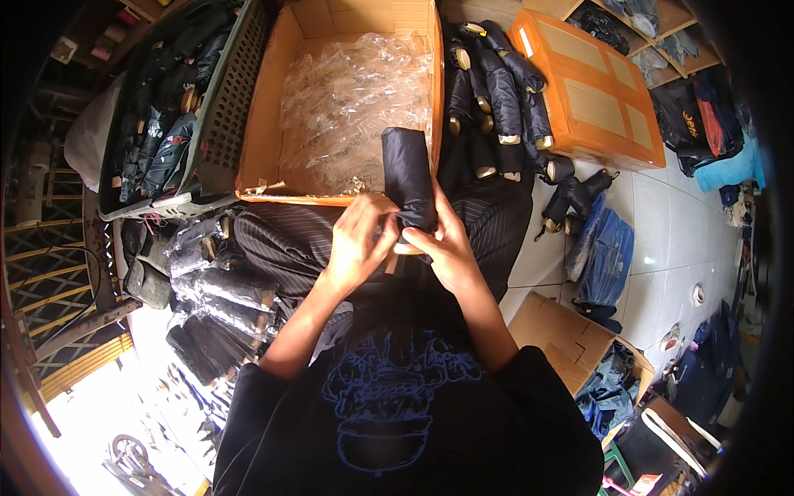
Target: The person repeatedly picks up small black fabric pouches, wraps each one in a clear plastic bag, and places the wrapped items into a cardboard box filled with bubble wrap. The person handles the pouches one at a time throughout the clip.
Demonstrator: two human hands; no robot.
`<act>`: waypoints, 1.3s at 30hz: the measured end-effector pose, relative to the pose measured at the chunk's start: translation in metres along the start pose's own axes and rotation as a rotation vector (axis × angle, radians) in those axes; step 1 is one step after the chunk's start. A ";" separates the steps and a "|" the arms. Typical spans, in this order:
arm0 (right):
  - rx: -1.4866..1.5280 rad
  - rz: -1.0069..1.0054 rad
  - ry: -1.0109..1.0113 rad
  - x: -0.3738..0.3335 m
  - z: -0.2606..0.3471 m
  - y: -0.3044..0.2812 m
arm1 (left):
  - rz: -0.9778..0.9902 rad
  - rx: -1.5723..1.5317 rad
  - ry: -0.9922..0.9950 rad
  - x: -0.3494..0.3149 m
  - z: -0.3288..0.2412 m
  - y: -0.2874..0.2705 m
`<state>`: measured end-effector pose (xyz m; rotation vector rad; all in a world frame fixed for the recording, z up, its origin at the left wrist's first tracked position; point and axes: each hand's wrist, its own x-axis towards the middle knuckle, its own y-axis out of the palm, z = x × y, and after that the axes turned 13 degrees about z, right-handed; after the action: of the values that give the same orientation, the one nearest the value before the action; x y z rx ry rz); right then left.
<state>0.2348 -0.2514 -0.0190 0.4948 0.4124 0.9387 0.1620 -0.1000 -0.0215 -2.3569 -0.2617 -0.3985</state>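
Observation:
Upright in front of me is a compact folded umbrella (407,175) in a black cloth sleeve, its pale handle end pointing toward me. My right hand (447,246) wraps round its lower end, with the thumb across the base. At the same end my left hand (362,236) has its fingers closed, pinching the edge of the black cloth. Just beyond stands an open cardboard box (252,169) holding crumpled clear plastic wrap (356,99). More black folded umbrellas (501,95) with pale ends lie to the right of the box.
A dark perforated crate (236,99) of folded umbrellas stands at left. Plastic-wrapped umbrellas (219,306) lie below it. At the right are a taped orange-brown carton (591,91), a blue plastic-wrapped bundle (604,256) and an open carton (558,339) on white tiles (653,215).

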 end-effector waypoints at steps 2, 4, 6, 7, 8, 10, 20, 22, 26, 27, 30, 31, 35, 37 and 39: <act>0.031 -0.031 0.001 0.001 0.000 0.004 | -0.014 -0.044 -0.063 0.000 0.001 0.002; -0.013 -0.030 -0.021 0.000 -0.002 0.002 | 0.105 -0.064 0.010 0.003 0.000 -0.008; -0.057 -0.017 -0.030 0.000 -0.006 0.000 | 0.235 -0.016 0.081 0.010 -0.004 -0.021; -0.079 -0.002 -0.026 -0.001 -0.007 -0.003 | 0.255 0.006 0.083 0.011 -0.003 -0.024; -0.101 0.013 -0.022 -0.001 -0.007 -0.004 | 0.276 0.029 0.086 0.012 -0.001 -0.026; -0.127 0.021 0.009 -0.002 -0.003 -0.002 | 0.274 0.066 0.108 0.010 0.002 -0.025; -0.304 -0.005 0.021 0.003 0.004 -0.005 | 0.258 0.109 0.096 0.014 -0.001 -0.018; -0.298 0.016 0.020 0.003 0.005 -0.008 | 0.307 0.190 0.105 0.016 0.000 -0.023; -0.249 -0.015 0.024 0.005 -0.001 -0.009 | 0.215 0.215 0.140 0.008 0.007 -0.009; -0.264 -0.029 0.019 0.006 -0.005 -0.011 | 0.220 0.200 0.140 0.006 0.007 -0.008; -0.288 -0.068 0.023 0.009 -0.011 -0.011 | 0.252 0.169 0.112 0.004 0.009 -0.006; -0.278 -0.079 0.033 0.008 -0.011 -0.008 | 0.277 0.169 0.087 0.005 0.007 -0.008; -0.306 -0.063 0.114 0.005 -0.006 -0.007 | 0.383 0.238 0.019 0.012 0.000 -0.015; -0.303 -0.062 0.065 0.008 -0.016 -0.012 | 0.360 0.222 0.052 0.008 0.004 -0.014; -0.304 -0.084 0.042 0.009 -0.020 -0.014 | 0.320 0.199 0.082 0.004 0.008 -0.010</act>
<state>0.2382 -0.2461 -0.0446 0.1800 0.3183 0.9127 0.1649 -0.0867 -0.0195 -2.1338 0.1106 -0.2982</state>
